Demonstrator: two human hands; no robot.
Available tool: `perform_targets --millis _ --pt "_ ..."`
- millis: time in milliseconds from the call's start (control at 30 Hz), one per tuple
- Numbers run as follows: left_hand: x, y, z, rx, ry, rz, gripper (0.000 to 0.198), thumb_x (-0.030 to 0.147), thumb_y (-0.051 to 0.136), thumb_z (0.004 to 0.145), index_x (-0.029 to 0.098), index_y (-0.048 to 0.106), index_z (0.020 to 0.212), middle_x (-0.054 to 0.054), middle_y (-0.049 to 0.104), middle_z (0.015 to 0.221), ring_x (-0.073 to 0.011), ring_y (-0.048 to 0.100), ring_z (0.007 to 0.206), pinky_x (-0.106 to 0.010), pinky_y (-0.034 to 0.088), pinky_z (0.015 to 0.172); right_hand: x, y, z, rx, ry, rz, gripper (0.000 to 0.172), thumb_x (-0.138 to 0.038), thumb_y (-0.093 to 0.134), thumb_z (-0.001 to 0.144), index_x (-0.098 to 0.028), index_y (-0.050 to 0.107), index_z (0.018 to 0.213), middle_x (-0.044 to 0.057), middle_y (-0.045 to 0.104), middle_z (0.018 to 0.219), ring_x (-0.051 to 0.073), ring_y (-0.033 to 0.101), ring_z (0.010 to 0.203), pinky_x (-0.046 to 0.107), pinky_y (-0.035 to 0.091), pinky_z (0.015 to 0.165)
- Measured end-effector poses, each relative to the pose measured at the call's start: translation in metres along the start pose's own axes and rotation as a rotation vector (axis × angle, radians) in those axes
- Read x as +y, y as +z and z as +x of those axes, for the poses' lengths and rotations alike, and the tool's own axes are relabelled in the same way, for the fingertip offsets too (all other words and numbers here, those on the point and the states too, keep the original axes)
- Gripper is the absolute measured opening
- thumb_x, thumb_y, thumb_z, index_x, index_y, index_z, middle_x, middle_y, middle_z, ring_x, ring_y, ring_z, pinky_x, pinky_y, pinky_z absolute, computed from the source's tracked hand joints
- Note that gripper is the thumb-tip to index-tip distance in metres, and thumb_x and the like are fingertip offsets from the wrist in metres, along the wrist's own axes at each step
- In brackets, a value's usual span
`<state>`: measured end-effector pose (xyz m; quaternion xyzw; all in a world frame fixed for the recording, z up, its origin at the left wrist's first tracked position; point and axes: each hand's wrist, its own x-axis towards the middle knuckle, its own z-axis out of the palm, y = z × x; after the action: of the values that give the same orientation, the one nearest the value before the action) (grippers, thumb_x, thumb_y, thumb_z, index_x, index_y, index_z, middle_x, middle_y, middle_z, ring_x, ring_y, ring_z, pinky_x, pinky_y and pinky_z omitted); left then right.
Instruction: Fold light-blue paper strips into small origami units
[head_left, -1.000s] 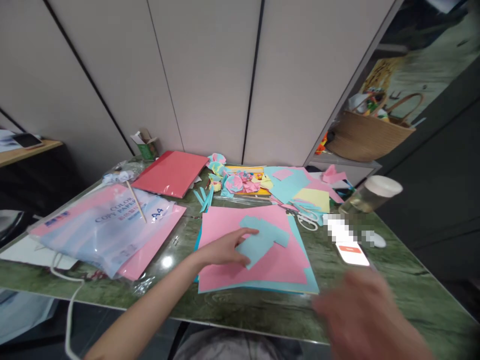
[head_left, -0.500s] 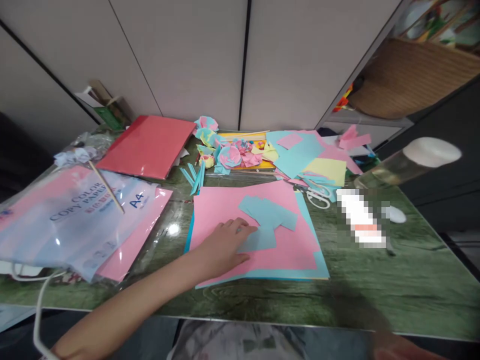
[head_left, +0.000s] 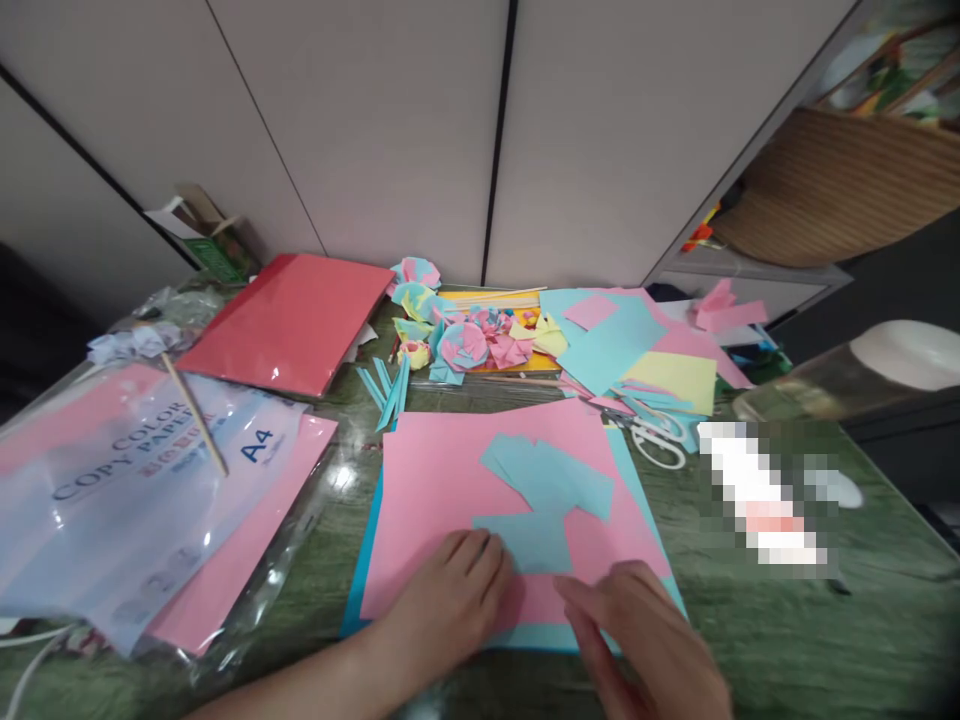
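Note:
Several light-blue paper pieces (head_left: 551, 475) overlap on a stack of pink and blue sheets (head_left: 435, 460). My left hand (head_left: 469, 590) rests on the pink sheet with its fingers bent and close together over the lower-left edge of the nearest light-blue piece (head_left: 536, 545). Its thumb is hidden. At the stack's lower right hovers my right hand (head_left: 645, 630), slightly blurred, thumb and forefinger apart and nothing visible between them.
Packaged color copy paper (head_left: 187, 480) and a red folder (head_left: 289, 320) lie left. Behind the stack are paper flowers (head_left: 465, 345), loose colored sheets (head_left: 615, 335) and scissors (head_left: 660, 440). A lidded clear container (head_left: 817, 375) stands right. Cabinet doors (head_left: 390, 130) rise behind the table.
My left hand has drawn back toward me and its fingers have curled in. My right hand has come in from the lower right to the stack. The view has shifted slightly.

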<state>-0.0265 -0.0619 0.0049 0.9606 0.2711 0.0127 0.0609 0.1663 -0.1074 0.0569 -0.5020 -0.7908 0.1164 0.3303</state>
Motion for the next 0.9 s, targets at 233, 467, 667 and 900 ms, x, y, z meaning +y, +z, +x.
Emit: perform_targets --millis 233,467,667,900 --pt "-0.004 -0.003 0.006 0.119 -0.106 -0.122 0.039 0.035 0.049 0.080 0.018 0.046 0.115 -0.007 0.049 0.122 -0.0228 0.043 0.111 -0.038 0.034 0.092 0.039 0.035 -0.014 -0.208 0.023 -0.367 0.045 -0.031 0.052 0.076 -0.021 0.046 0.119 0.007 0.049 0.123 0.026 0.045 0.111 0.040 0.043 0.083" --pt "-0.009 0.004 0.008 0.201 -0.047 -0.007 0.030 0.024 0.047 0.082 0.017 0.049 0.111 -0.005 0.054 0.116 -0.0197 0.047 0.106 -0.034 0.037 0.087 0.048 0.038 -0.010 -0.171 -0.095 -0.420 0.040 -0.033 0.054 0.076 -0.018 0.052 0.113 0.005 0.057 0.114 0.020 0.052 0.101 0.032 0.045 0.080" --pt "-0.010 0.004 0.008 0.202 -0.068 -0.065 0.026 0.020 0.048 0.082 0.016 0.051 0.108 -0.007 0.055 0.113 -0.0191 0.047 0.106 -0.033 0.038 0.087 0.045 0.038 -0.010 -0.133 -0.065 -0.388 0.036 -0.032 0.055 0.076 -0.019 0.054 0.109 0.005 0.059 0.108 0.020 0.051 0.099 0.031 0.046 0.079" --pt "-0.009 0.000 0.009 0.175 -0.134 -0.170 0.035 0.021 0.049 0.081 0.018 0.046 0.115 -0.006 0.050 0.121 -0.0205 0.041 0.113 -0.037 0.037 0.091 0.049 0.043 -0.015 -0.157 -0.027 -0.398 0.047 -0.035 0.055 0.075 -0.020 0.047 0.119 0.003 0.053 0.118 0.023 0.045 0.108 0.035 0.044 0.081"
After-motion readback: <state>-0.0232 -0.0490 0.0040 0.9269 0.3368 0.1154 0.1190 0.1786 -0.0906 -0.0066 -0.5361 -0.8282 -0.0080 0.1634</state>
